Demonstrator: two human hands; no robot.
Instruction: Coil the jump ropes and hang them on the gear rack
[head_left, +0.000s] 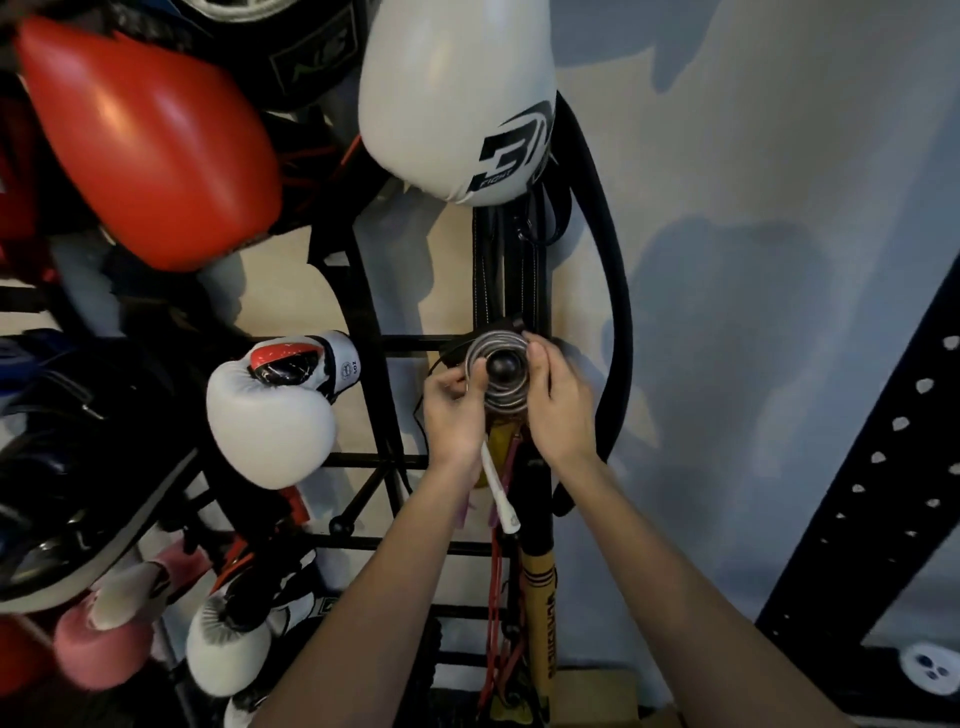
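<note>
Here, nearest the camera, two bare forearms reach up from the lower edge toward a black metal gear rack (374, 343). The left hand (453, 410) and the right hand (558, 410) meet at a coiled grey jump rope (500, 348), whose loops ring a round black knob (502, 364) at the end of a rack peg. The left hand's fingers are curled closed on the coil's left edge, thumb pressed against the loops. The right hand's fingers bend around the coil's right side, the thumb laid on its upper right rim. A white jump rope handle (498, 493) hangs down from beneath the left wrist.

Just under the hands, a yellow and black stick (537, 587) stands upright beside thin red cords (496, 571). Left of the hands a white boxing glove (270, 415) with a red and black cuff sits on the rack, with smaller white and pink gloves (98, 644) lower down. A thick black rope (618, 312) curves down the rack's right side.

Farther up, a large red boxing glove (150, 150) and a large white boxing glove (457, 98) with black lettering hang at the top. Behind everything stands a pale blue-grey wall (753, 208), and a black perforated steel beam (878, 467) slants across the right.
</note>
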